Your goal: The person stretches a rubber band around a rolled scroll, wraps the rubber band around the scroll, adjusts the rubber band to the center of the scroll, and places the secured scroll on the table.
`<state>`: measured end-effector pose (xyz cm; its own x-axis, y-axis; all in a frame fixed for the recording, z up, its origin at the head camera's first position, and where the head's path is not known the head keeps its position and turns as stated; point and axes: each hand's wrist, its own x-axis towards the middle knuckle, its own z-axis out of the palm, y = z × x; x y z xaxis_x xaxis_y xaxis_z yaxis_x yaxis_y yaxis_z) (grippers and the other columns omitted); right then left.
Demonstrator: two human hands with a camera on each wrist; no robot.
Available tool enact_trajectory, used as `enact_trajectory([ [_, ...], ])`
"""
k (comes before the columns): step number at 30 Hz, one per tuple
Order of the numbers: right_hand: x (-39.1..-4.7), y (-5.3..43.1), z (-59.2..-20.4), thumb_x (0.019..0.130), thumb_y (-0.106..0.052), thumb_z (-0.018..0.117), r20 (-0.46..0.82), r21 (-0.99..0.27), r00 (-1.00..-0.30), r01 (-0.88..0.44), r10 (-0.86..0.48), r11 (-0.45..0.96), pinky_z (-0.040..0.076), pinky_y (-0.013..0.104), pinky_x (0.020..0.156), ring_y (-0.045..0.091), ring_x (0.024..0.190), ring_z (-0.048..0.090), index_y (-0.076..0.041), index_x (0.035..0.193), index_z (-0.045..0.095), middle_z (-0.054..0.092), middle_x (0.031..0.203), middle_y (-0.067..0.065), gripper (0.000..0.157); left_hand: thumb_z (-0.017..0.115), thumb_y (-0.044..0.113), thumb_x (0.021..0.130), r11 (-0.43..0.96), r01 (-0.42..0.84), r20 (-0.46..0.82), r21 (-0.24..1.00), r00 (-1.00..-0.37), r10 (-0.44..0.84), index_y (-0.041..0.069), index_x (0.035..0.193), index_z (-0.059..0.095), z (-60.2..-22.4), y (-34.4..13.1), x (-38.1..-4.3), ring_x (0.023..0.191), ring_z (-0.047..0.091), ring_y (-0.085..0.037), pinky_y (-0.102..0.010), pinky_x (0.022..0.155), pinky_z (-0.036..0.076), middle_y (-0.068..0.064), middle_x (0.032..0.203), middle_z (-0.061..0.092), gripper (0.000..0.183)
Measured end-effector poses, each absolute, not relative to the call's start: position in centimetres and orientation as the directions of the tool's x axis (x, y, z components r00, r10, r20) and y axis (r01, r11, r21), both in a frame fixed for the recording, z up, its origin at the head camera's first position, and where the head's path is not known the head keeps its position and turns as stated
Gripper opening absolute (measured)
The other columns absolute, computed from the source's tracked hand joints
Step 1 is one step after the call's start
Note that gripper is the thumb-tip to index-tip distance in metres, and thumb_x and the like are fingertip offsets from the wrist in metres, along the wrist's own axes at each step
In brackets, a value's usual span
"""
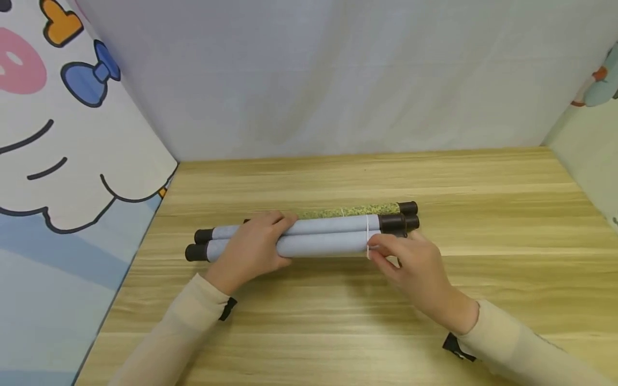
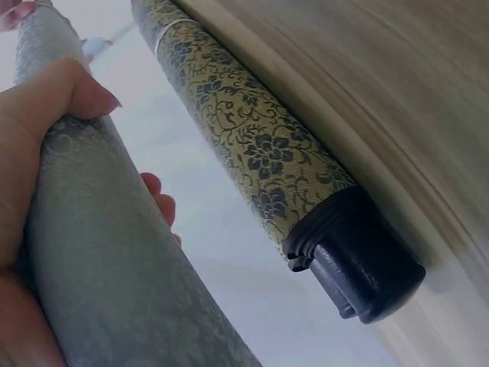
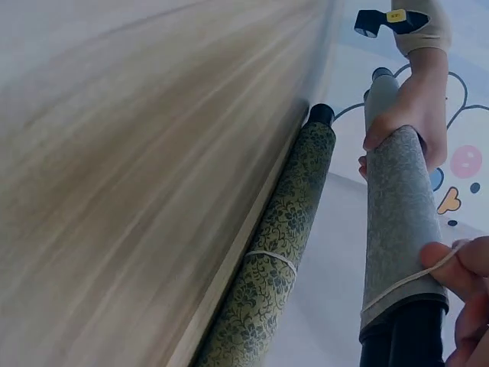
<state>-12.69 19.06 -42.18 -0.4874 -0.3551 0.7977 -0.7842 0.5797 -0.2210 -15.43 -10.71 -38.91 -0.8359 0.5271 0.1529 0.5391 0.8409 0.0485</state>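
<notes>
A light grey-blue scroll (image 1: 328,244), rolled into two parallel rolls with black end knobs, is held above the table. My left hand (image 1: 253,244) grips it left of the middle, thumb and fingers around the rolls. Near the scroll's right end a thin white band (image 3: 397,289) loops around both rolls. My right hand (image 1: 417,262) pinches this band between thumb and fingertips, drawing it slightly off the surface. Behind lies another scroll (image 1: 372,210), yellow-green with dark flowers and black knobs, a white loop (image 3: 271,256) around its middle. The grey-blue scroll partly covers it in the head view.
The wood-grain table (image 1: 309,332) stretches out around the scrolls. A pale curtain (image 1: 318,80) stands along its back edge. On the left is a cartoon-printed cloth (image 1: 82,139), and another printed cloth (image 1: 591,139) hangs on the right.
</notes>
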Motion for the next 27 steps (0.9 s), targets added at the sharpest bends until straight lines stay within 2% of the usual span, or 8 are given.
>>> enact_trajectory([
  [2, -12.6, 19.1, -42.1, 0.091, -0.039, 0.067, 0.804, -0.252, -0.489, -0.797, -0.34, 0.549, 0.034, 0.019, 0.053, 0.005, 0.052, 0.049, -0.009, 0.091, 0.071, 0.076, 0.075, 0.0, 0.031, 0.091, 0.034, 0.066, 0.84, 0.541, 0.158, 0.039, -0.834, 0.529, 0.01, 0.135, 0.06, -39.1, -10.7, -15.4, 0.106, 0.066, -0.027, -0.042, 0.088, 0.058, -0.008, 0.115, 0.068, 0.08],
  [4, -12.6, 19.1, -42.1, 0.095, -0.044, 0.061, 0.821, -0.253, -0.465, -0.816, -0.33, 0.52, 0.042, 0.018, 0.055, 0.006, 0.055, 0.052, -0.007, 0.091, 0.071, 0.075, 0.077, 0.001, 0.039, 0.091, 0.035, 0.065, 0.846, 0.532, 0.161, 0.038, -0.839, 0.521, 0.01, 0.136, 0.059, -39.2, -10.7, -15.3, 0.108, 0.066, -0.027, -0.042, 0.089, 0.058, -0.008, 0.116, 0.068, 0.082],
  [8, -12.7, 19.3, -41.7, 0.097, -0.035, 0.062, 0.866, -0.225, -0.399, -0.849, -0.302, 0.477, 0.052, 0.023, 0.059, 0.012, 0.065, 0.061, -0.005, 0.088, 0.073, 0.07, 0.076, 0.002, 0.033, 0.091, 0.035, 0.065, 0.854, 0.518, 0.188, 0.054, -0.845, 0.501, 0.008, 0.135, 0.06, -39.2, -10.8, -15.2, 0.105, 0.066, -0.027, -0.043, 0.087, 0.058, -0.009, 0.115, 0.067, 0.081],
  [11, -12.9, 19.6, -41.5, 0.098, -0.026, 0.061, 0.884, -0.186, -0.346, -0.877, -0.315, 0.443, 0.053, 0.026, 0.06, 0.013, 0.067, 0.063, -0.005, 0.09, 0.074, 0.071, 0.077, 0.003, 0.027, 0.091, 0.034, 0.065, 0.855, 0.515, 0.207, 0.064, -0.845, 0.494, 0.008, 0.134, 0.06, -39.1, -10.8, -15.3, 0.103, 0.065, -0.026, -0.042, 0.086, 0.058, -0.008, 0.114, 0.067, 0.079],
  [16, -12.9, 20.1, -41.6, 0.099, -0.02, 0.055, 0.857, -0.16, -0.305, -0.924, -0.415, 0.348, 0.054, 0.026, 0.061, 0.012, 0.069, 0.066, -0.005, 0.102, 0.074, 0.074, 0.084, 0.002, 0.025, 0.092, 0.033, 0.064, 0.871, 0.483, 0.205, 0.088, -0.865, 0.459, 0.01, 0.134, 0.061, -38.9, -11.0, -15.2, 0.102, 0.065, -0.026, -0.041, 0.09, 0.057, -0.008, 0.113, 0.068, 0.08],
  [20, -12.9, 20.4, -41.3, 0.1, -0.017, 0.052, 0.85, -0.119, -0.249, -0.95, -0.465, 0.29, 0.054, 0.023, 0.06, 0.009, 0.067, 0.066, -0.005, 0.1, 0.075, 0.073, 0.08, -0.001, 0.026, 0.091, 0.034, 0.066, 0.881, 0.463, 0.194, 0.093, -0.877, 0.44, 0.01, 0.136, 0.06, -38.9, -11.1, -15.3, 0.104, 0.065, -0.026, -0.041, 0.09, 0.057, -0.008, 0.114, 0.068, 0.08],
  [24, -14.0, 21.2, -40.5, 0.099, -0.019, 0.056, 0.862, -0.038, -0.19, -0.949, -0.47, 0.314, 0.058, 0.028, 0.078, 0.021, 0.082, 0.071, -0.001, 0.099, 0.076, 0.077, 0.092, 0.008, 0.026, 0.092, 0.034, 0.065, 0.882, 0.469, 0.204, 0.047, -0.869, 0.451, 0.011, 0.135, 0.06, -38.9, -11.2, -15.4, 0.104, 0.065, -0.025, -0.04, 0.09, 0.057, -0.007, 0.114, 0.068, 0.08],
  [27, -15.2, 22.0, -40.4, 0.099, -0.027, 0.06, 0.851, 0.015, -0.181, -0.93, -0.492, 0.368, 0.054, 0.029, 0.095, 0.027, 0.094, 0.071, 0.0, 0.103, 0.076, 0.076, 0.103, 0.011, 0.031, 0.093, 0.036, 0.063, 0.863, 0.505, 0.21, -0.01, -0.843, 0.496, 0.012, 0.133, 0.061, -39.0, -11.0, -15.3, 0.104, 0.065, -0.025, -0.039, 0.089, 0.057, -0.006, 0.115, 0.068, 0.081],
])
